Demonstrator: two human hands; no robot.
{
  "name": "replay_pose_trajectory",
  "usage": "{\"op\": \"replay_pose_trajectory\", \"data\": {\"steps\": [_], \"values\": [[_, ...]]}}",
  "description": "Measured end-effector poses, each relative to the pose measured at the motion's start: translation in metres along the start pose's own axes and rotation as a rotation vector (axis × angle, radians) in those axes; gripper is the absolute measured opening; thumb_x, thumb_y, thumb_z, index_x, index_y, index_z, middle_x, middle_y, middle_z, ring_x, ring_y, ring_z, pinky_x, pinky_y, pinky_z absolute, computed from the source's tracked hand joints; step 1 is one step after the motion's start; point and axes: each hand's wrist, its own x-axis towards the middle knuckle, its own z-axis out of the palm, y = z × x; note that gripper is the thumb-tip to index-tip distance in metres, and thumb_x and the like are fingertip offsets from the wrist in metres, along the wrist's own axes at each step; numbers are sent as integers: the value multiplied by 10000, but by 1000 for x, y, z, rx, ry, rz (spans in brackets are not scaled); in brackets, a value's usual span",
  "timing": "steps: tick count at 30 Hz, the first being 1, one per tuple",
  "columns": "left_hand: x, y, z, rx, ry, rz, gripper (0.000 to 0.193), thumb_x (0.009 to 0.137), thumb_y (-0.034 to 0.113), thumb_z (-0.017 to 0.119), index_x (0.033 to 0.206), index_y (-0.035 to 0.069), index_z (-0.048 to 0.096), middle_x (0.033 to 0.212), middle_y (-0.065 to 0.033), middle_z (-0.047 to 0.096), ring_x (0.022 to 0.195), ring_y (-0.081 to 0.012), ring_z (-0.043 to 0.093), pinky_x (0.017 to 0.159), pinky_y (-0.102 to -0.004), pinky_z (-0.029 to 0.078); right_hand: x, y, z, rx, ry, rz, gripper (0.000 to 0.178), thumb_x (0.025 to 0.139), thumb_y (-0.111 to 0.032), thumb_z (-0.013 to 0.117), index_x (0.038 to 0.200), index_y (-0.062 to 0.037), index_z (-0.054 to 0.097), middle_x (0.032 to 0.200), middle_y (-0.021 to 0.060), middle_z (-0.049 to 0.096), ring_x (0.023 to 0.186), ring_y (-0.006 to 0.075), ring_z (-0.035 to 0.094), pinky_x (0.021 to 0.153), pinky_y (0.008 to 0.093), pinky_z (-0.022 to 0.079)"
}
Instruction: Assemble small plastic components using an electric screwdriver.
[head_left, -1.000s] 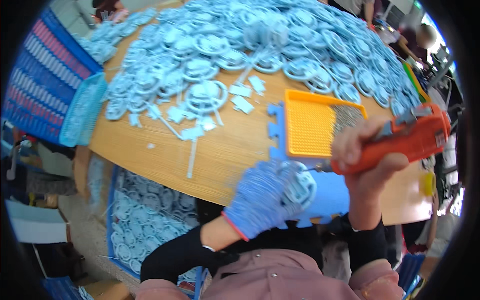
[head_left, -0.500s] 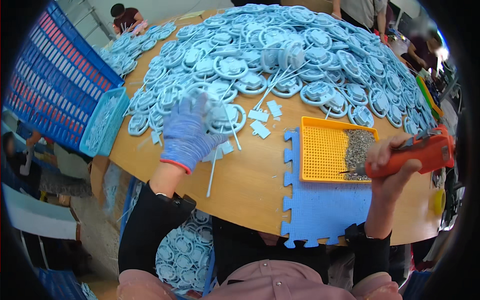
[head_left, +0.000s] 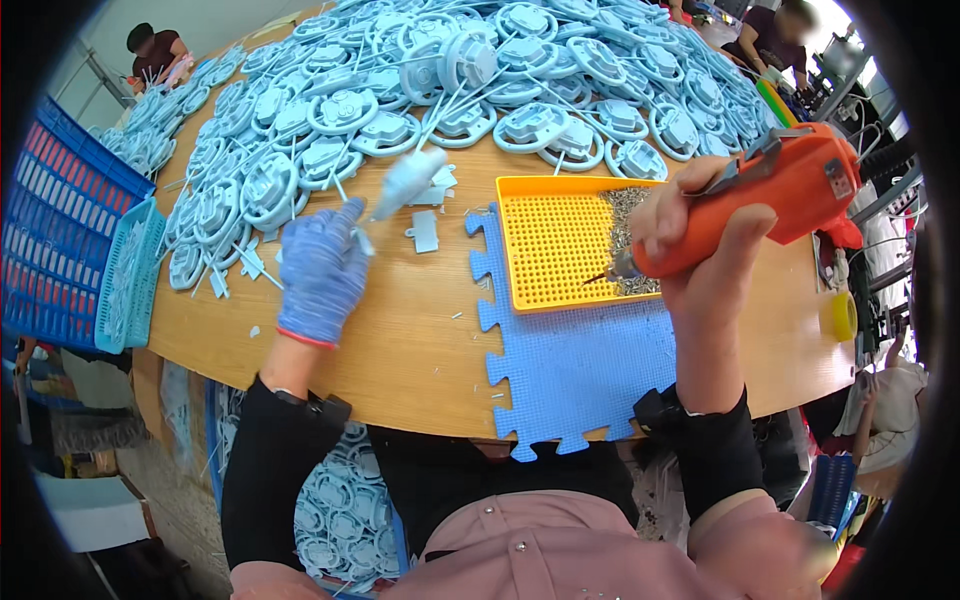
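Observation:
My left hand (head_left: 325, 265), in a blue knit glove with a red cuff, is closed on a light blue plastic part (head_left: 410, 185). The part is smeared by motion and slants up and to the right from the fingers, so its full shape is unclear. My bare right hand (head_left: 710, 235) grips a red electric screwdriver (head_left: 760, 205). Its thin bit points left above the yellow perforated tray (head_left: 545, 292). Small metal screws (head_left: 628, 225) lie heaped along the tray's right side. Several flat light blue tabbed pieces (head_left: 424, 232) rest between my left hand and the tray.
Light blue ring-shaped parts with thin stalks (head_left: 340, 110) are piled across the far side. A blue foam mat (head_left: 590, 370) lies under the tray. Blue crates (head_left: 70, 210) and a teal basket (head_left: 130, 275) stand left; yellow tape (head_left: 843, 315) is right. Other people sit at the back.
My view has shifted, so the tray and pile sit further left in it. My left hand has come away from the pile with a light blue part; the screwdriver stays in my right hand.

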Motion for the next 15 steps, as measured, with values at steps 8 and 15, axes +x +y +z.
{"op": "replay_pose_trajectory", "data": {"steps": [8,15], "values": [[11,57,-18,26,-191,-6,760,713,368,717,1378,129,437,1354,-180,446,1248,-323,439,998,-514,341,-14,-4,3,-21,-58,0,633,811,-684,553,1004,-83,501,657,6,480,567,132,468,556,276,403],[52,77,-6,-85,-351,128,811,663,504,740,1320,88,512,1241,-219,542,1090,-379,562,947,-427,445,1,3,7,102,-41,-28,556,864,-578,576,1024,-51,495,667,40,516,580,146,504,540,279,424]]}}
